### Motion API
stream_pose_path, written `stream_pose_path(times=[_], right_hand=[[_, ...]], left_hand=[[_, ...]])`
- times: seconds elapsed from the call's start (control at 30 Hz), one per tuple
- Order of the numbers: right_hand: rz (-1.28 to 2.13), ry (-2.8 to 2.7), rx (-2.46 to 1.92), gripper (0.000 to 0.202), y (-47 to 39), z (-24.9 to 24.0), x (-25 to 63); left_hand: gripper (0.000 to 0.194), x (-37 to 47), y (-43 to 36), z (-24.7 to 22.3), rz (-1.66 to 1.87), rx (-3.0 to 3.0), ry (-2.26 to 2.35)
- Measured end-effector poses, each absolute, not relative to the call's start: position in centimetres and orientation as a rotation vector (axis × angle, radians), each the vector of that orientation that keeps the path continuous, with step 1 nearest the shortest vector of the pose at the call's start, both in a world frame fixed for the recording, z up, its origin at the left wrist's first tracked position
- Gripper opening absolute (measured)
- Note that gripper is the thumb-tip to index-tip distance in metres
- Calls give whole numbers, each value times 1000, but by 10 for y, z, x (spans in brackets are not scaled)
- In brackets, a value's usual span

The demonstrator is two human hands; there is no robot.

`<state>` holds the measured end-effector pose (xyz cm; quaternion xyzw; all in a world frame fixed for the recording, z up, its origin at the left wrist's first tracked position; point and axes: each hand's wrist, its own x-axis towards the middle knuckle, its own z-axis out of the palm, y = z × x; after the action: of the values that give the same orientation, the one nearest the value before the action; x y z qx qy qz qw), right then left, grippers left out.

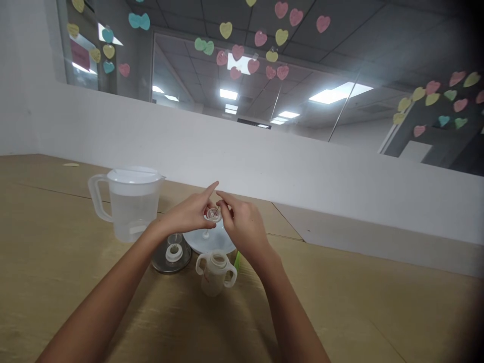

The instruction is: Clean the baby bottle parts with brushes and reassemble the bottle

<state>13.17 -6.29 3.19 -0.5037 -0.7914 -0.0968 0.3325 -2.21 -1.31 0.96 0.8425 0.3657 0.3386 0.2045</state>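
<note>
The jug (132, 209) stands on the desk (68, 282), left of the plate (196, 241). Before the plate stands the bottle (213, 280), with the tray (161, 262) at its left, bearing a ring (174, 258). Between the fingers (228, 217) is a disc (213, 217).

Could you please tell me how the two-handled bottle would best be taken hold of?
Probably by its left handle and right handle together, coming from the near side: the bottle stands upright with a loop jutting out on each side, and the plate lies behind it.
</note>
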Motion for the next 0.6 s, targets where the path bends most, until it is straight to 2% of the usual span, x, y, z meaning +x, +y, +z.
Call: stream_pose_path(times=[0.37,0.6], right_hand=[[-248,-2232,-1226,32,-58,27,128],[-311,-2108,-1220,29,-60,30,132]], left_hand=[[95,-22,-25,23,1065,2281,965],[70,-17,-24,22,1141,2347,977]])
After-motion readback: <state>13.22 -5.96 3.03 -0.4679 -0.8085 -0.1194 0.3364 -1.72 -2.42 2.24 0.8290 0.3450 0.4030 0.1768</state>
